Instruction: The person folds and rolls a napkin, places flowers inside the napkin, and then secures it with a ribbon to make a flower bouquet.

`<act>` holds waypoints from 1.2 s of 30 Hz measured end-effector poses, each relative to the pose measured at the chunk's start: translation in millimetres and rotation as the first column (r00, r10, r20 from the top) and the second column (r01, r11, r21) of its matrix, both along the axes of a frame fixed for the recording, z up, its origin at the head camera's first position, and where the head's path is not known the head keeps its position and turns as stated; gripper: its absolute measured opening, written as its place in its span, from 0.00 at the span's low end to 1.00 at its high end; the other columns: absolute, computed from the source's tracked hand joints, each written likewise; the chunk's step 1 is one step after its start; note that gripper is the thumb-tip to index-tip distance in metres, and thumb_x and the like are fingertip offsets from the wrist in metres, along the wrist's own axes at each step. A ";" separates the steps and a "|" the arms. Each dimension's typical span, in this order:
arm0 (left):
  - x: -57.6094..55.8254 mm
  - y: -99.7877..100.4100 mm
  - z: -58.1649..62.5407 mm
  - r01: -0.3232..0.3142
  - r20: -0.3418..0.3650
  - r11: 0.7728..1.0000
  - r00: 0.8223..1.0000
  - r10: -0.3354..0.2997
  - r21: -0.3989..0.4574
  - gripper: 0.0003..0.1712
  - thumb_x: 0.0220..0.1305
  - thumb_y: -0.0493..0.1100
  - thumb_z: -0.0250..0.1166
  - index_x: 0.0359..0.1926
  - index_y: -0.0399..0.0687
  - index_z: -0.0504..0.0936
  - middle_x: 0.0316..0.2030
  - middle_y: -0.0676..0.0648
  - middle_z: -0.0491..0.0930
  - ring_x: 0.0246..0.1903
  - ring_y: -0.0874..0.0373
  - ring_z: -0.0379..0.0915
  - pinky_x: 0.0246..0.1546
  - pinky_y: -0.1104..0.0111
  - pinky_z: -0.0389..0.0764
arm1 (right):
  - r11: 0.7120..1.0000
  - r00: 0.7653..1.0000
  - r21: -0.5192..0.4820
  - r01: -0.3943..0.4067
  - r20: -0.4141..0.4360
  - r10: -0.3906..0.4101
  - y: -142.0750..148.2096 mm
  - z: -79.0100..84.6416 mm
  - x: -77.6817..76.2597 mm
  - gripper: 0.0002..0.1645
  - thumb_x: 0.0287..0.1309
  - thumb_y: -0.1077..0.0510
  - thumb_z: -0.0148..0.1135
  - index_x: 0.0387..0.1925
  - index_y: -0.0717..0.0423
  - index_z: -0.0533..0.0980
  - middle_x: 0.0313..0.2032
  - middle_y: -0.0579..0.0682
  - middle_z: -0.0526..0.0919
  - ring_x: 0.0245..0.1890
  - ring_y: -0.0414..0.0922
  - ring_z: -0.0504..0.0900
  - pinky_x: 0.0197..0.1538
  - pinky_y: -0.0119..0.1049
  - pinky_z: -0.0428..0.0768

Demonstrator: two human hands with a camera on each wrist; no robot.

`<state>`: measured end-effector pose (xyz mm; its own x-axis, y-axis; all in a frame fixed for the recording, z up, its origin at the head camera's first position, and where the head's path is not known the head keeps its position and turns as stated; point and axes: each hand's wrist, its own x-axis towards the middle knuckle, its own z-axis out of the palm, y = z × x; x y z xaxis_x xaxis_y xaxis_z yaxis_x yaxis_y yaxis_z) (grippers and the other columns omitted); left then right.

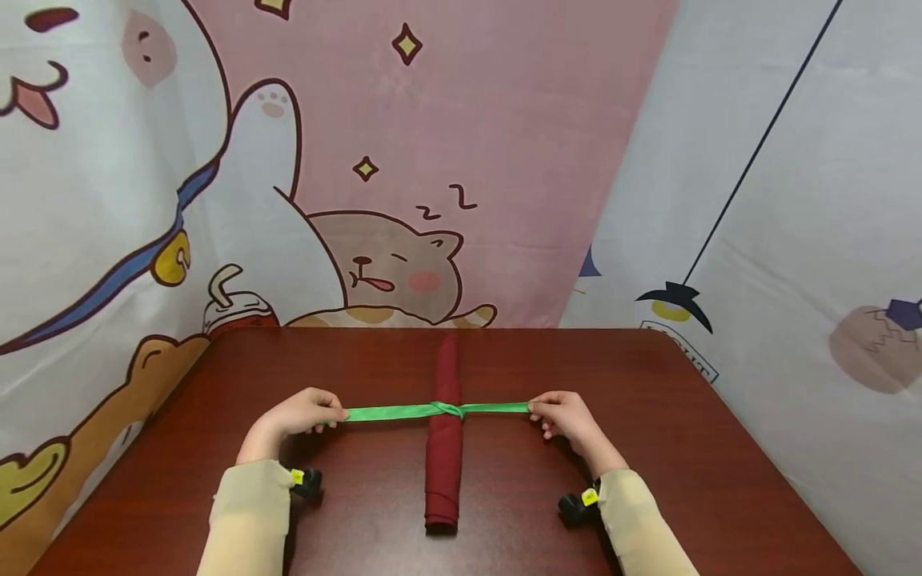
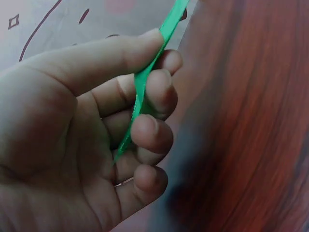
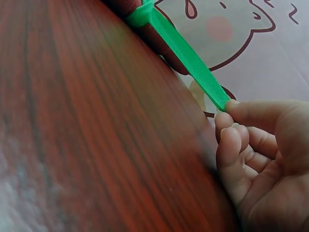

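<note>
A dark red rolled cloth (image 1: 443, 464) lies lengthwise on the table, pointing away from me. Around its middle a green ribbon (image 1: 392, 413) crosses over itself in a twist or simple knot. My left hand (image 1: 306, 412) pinches the ribbon's left end between thumb and fingers; in the left wrist view the tail of the ribbon (image 2: 141, 87) runs down across the curled fingers. On the other side my right hand (image 1: 569, 418) pinches the right end between thumb and forefinger. Both stretches of ribbon look straight and taut, slightly above the table.
The brown wooden table (image 1: 346, 512) reaches back to a cartoon-printed cloth backdrop (image 1: 533, 160). Each wrist wears a small black camera, the left camera (image 1: 308, 485) and the right camera (image 1: 576, 510), beside the cream sleeves (image 1: 248, 520).
</note>
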<state>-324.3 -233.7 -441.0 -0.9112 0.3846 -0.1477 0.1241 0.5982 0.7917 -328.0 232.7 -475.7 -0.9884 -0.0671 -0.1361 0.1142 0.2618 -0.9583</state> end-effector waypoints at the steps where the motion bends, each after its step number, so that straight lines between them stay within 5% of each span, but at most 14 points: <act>1: 0.2 -2.1 0.4 -0.005 -0.008 1.000 1.000 0.005 -0.001 0.16 0.64 0.46 0.65 0.28 0.36 0.79 0.21 0.49 0.72 0.20 0.57 0.64 0.20 0.69 0.63 | 1.000 1.000 0.003 0.000 -0.007 0.000 0.5 0.6 0.4 0.11 0.61 0.61 0.63 0.39 0.66 0.81 0.27 0.55 0.81 0.17 0.41 0.71 0.22 0.34 0.77; 17: 5.0 -21.9 -3.3 -0.137 -0.016 0.989 0.990 0.138 0.048 0.13 0.64 0.44 0.65 0.31 0.37 0.82 0.23 0.48 0.75 0.23 0.55 0.68 0.23 0.64 0.70 | 1.000 0.999 0.004 0.011 -0.040 -0.011 -0.3 -2.7 -1.6 0.09 0.60 0.62 0.63 0.36 0.66 0.81 0.25 0.55 0.81 0.16 0.40 0.71 0.21 0.33 0.77; 25: 2.7 -28.1 -16.3 -0.158 0.066 0.980 0.986 0.151 0.124 0.15 0.67 0.46 0.62 0.33 0.36 0.80 0.21 0.50 0.74 0.24 0.57 0.70 0.23 0.66 0.70 | 0.998 0.999 0.058 0.022 -0.049 -0.020 8.4 -5.4 0.9 0.07 0.62 0.64 0.61 0.34 0.66 0.82 0.25 0.56 0.80 0.16 0.41 0.71 0.21 0.35 0.77; 36: 5.9 -33.1 -12.0 -0.241 0.104 0.950 0.969 0.224 0.200 0.15 0.68 0.45 0.61 0.34 0.35 0.78 0.24 0.49 0.74 0.24 0.58 0.70 0.23 0.66 0.70 | 0.995 0.997 0.098 0.024 -0.078 -0.016 9.6 -0.2 2.2 0.07 0.61 0.63 0.62 0.34 0.64 0.83 0.26 0.56 0.81 0.16 0.42 0.71 0.21 0.37 0.78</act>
<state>-318.4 -266.8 -453.0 -0.9677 0.1935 -0.1616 -0.0665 0.4226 0.9039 -325.8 242.3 -475.9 -0.9972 -0.0369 -0.0644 0.0472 0.3544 -0.9339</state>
